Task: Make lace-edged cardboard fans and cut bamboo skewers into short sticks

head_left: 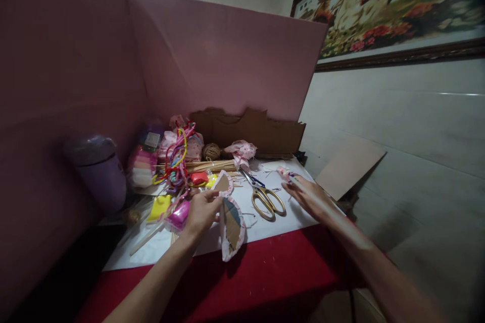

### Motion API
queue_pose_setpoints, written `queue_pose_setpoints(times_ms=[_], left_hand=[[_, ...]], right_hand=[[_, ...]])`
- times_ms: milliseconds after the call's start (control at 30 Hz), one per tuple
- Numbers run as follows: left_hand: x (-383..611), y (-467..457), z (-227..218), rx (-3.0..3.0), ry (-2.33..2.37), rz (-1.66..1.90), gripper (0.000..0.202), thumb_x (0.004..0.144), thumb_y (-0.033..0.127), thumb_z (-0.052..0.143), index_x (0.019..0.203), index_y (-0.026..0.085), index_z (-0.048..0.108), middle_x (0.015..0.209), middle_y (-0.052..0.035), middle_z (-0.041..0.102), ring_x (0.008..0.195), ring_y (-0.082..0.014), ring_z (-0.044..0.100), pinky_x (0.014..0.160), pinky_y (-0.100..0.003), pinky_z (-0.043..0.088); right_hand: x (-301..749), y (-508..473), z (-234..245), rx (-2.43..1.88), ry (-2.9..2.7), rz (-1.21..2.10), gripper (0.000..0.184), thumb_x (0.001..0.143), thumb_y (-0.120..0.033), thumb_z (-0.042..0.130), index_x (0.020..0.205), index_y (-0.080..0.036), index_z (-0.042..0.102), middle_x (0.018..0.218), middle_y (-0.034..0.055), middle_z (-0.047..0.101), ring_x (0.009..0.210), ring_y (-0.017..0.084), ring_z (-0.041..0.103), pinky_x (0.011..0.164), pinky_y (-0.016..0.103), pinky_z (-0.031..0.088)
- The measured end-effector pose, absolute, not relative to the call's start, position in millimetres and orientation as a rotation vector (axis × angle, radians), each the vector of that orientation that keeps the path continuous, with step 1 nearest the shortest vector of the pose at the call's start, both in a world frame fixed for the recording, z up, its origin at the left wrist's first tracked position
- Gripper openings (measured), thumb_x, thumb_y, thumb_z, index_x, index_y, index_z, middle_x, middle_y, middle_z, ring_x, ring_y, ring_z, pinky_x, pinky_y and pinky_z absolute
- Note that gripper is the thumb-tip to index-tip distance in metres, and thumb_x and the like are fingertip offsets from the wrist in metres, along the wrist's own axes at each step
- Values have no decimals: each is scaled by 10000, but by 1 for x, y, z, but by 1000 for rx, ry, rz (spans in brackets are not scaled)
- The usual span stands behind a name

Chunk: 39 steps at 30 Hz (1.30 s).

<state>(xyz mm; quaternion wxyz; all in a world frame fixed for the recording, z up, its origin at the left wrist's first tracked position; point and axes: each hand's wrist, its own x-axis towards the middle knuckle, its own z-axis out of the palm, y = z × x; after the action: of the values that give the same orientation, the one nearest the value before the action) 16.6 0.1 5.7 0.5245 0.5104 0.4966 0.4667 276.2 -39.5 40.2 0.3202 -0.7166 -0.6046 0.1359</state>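
Observation:
My left hand point(203, 210) pinches a cardboard cutout point(232, 227) shaped like a butterfly wing. Pink patterned fabric is folded over its rim, and bare brown and bluish cardboard shows in the middle. A smaller rounded lobe point(224, 183) stands above the larger one. Over the right part of the white sheet, my right hand point(303, 193) is closed at a small pink patterned piece point(283, 172); blur hides its exact form. Between my hands lie scissors point(267, 202) with gold handles, blades pointing away from me. A blue-handled tool point(257, 180) lies beside the blades.
The white sheet point(212, 245) covers a red cloth point(273, 262). At the left are colourful pipe cleaners point(184, 146), a yellow packet point(159, 208), a magenta packet point(179, 216) and a purple tumbler point(100, 176). Behind lie thin sticks point(212, 165), twine point(211, 151), crumpled pink fabric point(242, 150) and torn cardboard point(250, 131).

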Motion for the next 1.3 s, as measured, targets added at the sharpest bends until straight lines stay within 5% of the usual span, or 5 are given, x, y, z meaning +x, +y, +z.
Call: queue_pose_setpoints(times_ms=[233,467,600,800,1300], left_hand=[[16,-2,10,1225,1181,1119,265,640,249,633,855,95,660,704,-52,657,570,-149,604,403,-211,461],[16,-6,13,1253,1046,1132,371,641,347,680,909,93,663,750,-73,675,603,-144,593,438,-200,439],[14,-9,14,1299,901,1128,387,665,371,689,943,102,670,822,-91,684,641,-134,583,485,-194,425],[11,-7,12,1317,817,1139,374,688,358,689,975,119,677,787,-77,682,609,-118,558,502,-201,415],[14,-9,16,1155,884,1162,365,531,342,789,798,105,713,682,-67,691,567,-127,582,517,-212,438]], right_hand=[[352,-18,5,-2370,-1844,104,390,868,-364,402,1142,-109,511,1144,184,566,992,266,567,742,317,399],[319,-31,33,-2239,-1857,-232,354,789,-309,547,1080,-110,576,1032,182,593,977,282,541,793,351,380],[232,-40,44,-1572,-1776,335,363,886,-340,351,730,-150,617,790,74,626,782,179,559,709,268,399],[162,-22,21,-1165,-1445,981,363,780,-463,510,596,-152,545,548,-26,484,508,94,402,484,216,308],[160,-10,4,-1078,-1399,1046,427,602,-537,707,559,-159,513,517,-47,459,474,73,381,460,208,302]])
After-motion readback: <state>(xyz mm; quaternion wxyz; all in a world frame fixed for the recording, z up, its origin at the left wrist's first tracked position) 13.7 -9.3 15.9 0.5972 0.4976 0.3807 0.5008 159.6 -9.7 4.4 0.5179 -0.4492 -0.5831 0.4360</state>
